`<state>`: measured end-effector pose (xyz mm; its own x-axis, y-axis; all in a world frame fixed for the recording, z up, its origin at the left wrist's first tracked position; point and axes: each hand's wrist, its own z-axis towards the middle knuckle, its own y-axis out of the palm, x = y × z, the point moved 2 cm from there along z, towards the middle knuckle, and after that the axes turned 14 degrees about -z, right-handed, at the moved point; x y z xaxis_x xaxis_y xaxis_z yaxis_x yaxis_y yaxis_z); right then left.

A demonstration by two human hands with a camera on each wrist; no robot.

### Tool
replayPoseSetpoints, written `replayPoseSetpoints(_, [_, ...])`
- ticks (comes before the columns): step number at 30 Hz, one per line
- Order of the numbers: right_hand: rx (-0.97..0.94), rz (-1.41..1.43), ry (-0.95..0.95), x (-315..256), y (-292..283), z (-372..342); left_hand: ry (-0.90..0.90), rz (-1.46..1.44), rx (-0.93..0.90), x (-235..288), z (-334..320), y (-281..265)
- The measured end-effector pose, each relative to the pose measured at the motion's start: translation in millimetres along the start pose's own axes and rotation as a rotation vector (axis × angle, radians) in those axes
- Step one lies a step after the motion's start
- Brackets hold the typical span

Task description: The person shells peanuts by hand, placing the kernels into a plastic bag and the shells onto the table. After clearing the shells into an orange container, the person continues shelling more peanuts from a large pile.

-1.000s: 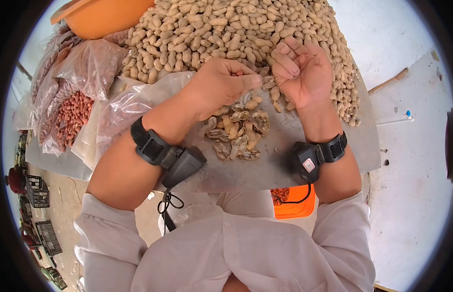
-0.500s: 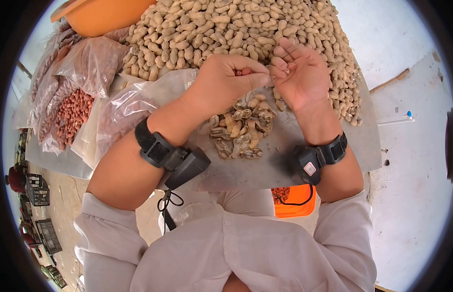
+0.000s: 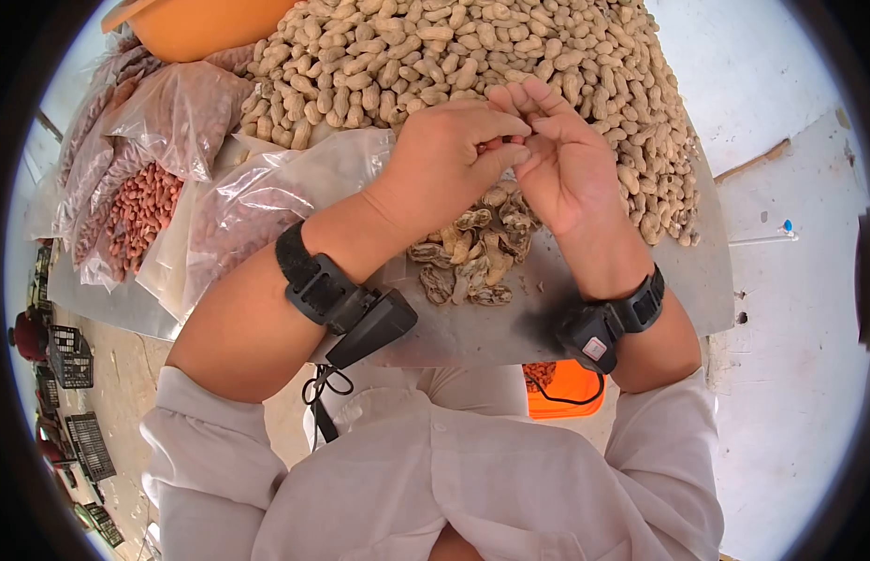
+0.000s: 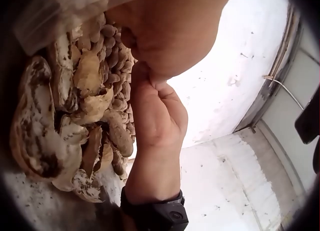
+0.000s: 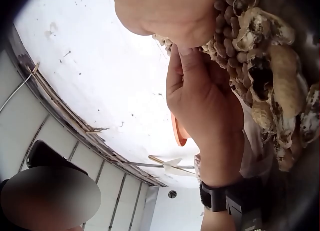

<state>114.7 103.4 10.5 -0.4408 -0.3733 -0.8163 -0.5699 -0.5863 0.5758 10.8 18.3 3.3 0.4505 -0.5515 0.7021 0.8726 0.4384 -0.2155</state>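
Above the table, my left hand has its fingers curled, with reddish peanut kernels showing between thumb and fingers. Its fingertips meet those of my right hand, which is turned palm up with the thumb bent inward. Whether the right hand holds a kernel I cannot tell. Split peanut shells lie in a small heap just below the hands; they show large in the left wrist view. Behind the hands spreads a big pile of unshelled peanuts.
A bag of red kernels lies at the left, beside a clear plastic bag. An orange basin stands at the back left. Below the metal table's front edge is an orange container. A white wall stands at the right.
My left hand has moved right and met the right hand, which has shifted slightly left. The right thumb has folded inward, covering the spot where a kernel showed half a second ago.
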Motion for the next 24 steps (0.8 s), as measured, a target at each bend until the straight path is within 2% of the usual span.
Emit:
replayPoseSetpoints(2, [-0.040,-0.044,-0.052,-3,0,1,-0.114,-0.245,0.077,-3,-1,0])
replayPoseSetpoints(5, [-0.103,-0.188,-0.051,-7,-8,3,-0.555,-0.736,0.187,-5,2,-9])
replayPoseSetpoints(8, [-0.188,-0.501,-0.187,-7,-1,-1,-0.538,-1.070,0.221,-9,3,-10])
replayPoseSetpoints(11, [-0.191,-0.655,-0.310,-8,5,-4,-0.580,-1.163,0.189,-6,3,-10])
replayPoseSetpoints(14, [-0.177,-0.717,-0.333,-11,5,-6,-0.584,-1.203,0.147,-9,2,-11])
replayPoseSetpoints(24, [-0.200,-0.643,-0.315,-10,4,-5,-0.655,-1.159,0.147,-6,3,-8])
